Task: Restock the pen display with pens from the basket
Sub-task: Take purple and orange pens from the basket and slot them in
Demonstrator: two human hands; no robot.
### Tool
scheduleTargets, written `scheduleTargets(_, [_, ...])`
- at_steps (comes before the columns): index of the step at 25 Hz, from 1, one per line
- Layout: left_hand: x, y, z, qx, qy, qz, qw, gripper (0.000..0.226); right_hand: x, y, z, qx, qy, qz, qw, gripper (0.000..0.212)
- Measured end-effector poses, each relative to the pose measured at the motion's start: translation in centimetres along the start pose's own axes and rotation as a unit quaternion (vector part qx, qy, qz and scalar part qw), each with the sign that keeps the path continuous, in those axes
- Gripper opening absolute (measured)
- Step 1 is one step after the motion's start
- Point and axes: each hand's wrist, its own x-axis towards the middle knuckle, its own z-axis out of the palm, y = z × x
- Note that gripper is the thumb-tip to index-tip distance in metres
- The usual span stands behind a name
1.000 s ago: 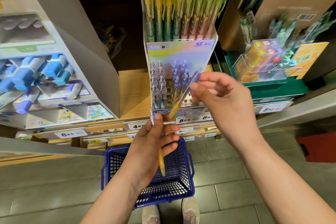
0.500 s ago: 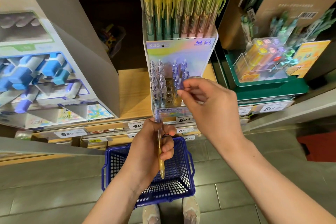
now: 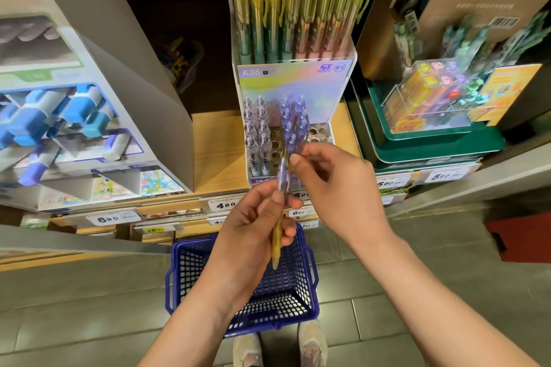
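Shelving (image 3: 217,152) is carrying one pen display (image 3: 292,80); our left hand (image 3: 253,235) is gripping one pen (image 3: 277,243) above one basket (image 3: 299,292); right hand (image 3: 337,188): hold undeterminable.

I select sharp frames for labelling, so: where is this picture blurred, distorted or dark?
Head view: the left hand, its pen and the right hand are sharp; the blue marker display is smeared and tilted outward by the wide lens; the recess behind the pen display is dark.
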Motion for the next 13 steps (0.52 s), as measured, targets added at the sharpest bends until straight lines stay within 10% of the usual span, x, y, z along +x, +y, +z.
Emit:
scheduleTargets(6, [0.3, 0.2, 0.9, 0.026, 0.004, 0.003, 1.000, 0.032, -1.9, -0.1, -1.7, 0.230, -0.167, 0.162, 0.945, 0.018])
scheduleTargets(13, [0.3, -0.1, 1.4, 0.017, 0.023, -0.031, 0.999, 0.026, -0.2, -0.6, -3.7, 0.254, -0.105, 0.145, 0.950, 0.010])
